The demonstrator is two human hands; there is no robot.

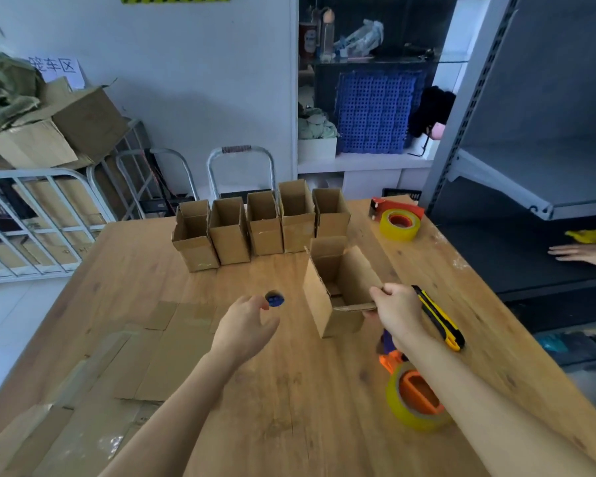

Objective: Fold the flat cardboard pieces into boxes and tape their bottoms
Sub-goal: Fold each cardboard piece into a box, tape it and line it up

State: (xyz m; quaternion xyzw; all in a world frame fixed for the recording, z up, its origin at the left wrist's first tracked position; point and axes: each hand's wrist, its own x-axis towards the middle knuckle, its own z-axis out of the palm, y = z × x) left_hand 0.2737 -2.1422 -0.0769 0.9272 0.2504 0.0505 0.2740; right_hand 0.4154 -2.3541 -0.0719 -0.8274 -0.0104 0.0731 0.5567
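your right hand (pixel 398 309) gripping near flap of upright open box (pixel 338 287); your left hand (pixel 246 325) hovering left of it, fingers relaxed, grasping nothing; flat cardboard (pixel 145 352) lying near left.

Five open brown cardboard boxes (pixel 262 228) line the back of the wooden table (pixel 289 418), a sixth cardboard box (pixel 319 301) before the row's right end. Flat brown cardboard pieces (pixel 159 356) lie near left, a yellow-and-black utility knife (pixel 439 320) right of the sixth box, an orange tape dispenser (pixel 420 395) nearest.
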